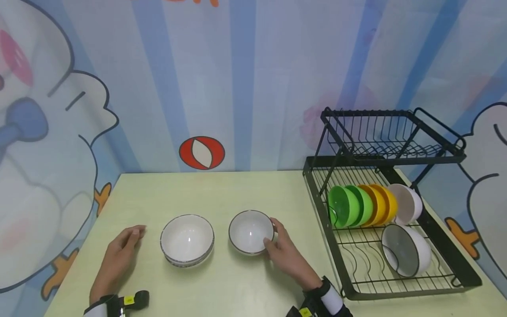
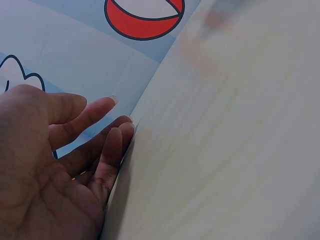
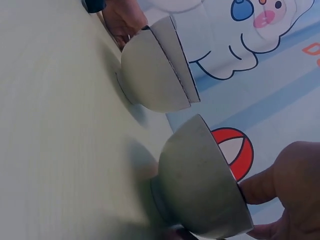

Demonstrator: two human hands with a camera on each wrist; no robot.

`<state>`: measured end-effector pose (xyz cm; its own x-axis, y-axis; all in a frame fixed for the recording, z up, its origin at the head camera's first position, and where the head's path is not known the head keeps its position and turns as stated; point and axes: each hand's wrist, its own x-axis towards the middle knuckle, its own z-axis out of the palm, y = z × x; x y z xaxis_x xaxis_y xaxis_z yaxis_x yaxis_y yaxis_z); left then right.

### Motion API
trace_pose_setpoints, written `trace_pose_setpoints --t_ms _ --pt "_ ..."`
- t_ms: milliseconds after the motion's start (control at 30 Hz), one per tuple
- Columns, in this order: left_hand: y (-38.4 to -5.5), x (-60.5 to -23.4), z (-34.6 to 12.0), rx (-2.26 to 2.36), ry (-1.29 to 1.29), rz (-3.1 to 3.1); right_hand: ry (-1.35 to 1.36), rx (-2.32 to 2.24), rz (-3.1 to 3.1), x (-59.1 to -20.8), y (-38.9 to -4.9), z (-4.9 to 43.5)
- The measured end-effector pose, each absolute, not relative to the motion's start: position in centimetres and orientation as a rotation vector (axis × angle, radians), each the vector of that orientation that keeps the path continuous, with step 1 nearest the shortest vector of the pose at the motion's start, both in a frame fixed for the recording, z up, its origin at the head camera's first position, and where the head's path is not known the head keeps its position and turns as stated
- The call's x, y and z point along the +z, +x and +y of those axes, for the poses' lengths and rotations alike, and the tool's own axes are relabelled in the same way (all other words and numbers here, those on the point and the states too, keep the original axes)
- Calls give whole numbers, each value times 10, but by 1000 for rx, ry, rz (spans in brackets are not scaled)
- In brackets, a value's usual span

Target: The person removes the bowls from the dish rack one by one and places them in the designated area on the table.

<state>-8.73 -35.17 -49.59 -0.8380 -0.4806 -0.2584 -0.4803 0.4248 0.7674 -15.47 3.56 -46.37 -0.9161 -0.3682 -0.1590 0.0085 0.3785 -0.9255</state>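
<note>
My right hand (image 1: 285,251) pinches the right side of a white bowl with a dark rim (image 1: 248,232), thumb at the near edge. In the right wrist view, that bowl (image 3: 202,182) stands mouth up, its foot close to the tabletop; I cannot tell whether it touches. To its left sit stacked white bowls (image 1: 187,240), seen from the side as two nested bowls (image 3: 157,70) in the right wrist view. Left of the stack, my left hand (image 1: 119,255) rests on its side with loosely bent fingers and holds nothing; the left wrist view shows its bare palm (image 2: 55,195).
A black two-tier dish rack (image 1: 336,259) stands on the right of the pale table (image 1: 237,290). On its lower tier are green bowls (image 1: 343,207), yellow bowls (image 1: 382,204), a white bowl (image 1: 405,203) and a grey-lined white bowl (image 1: 405,251). Behind hangs a printed blue backdrop (image 1: 241,88).
</note>
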Motion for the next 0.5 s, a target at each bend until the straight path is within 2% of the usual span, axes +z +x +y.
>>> trace_pose_setpoints --t_ms 500 --pt "-86 -495 -352 -1432 881 -2652 -425 -1488 2421 -458 -156 42"
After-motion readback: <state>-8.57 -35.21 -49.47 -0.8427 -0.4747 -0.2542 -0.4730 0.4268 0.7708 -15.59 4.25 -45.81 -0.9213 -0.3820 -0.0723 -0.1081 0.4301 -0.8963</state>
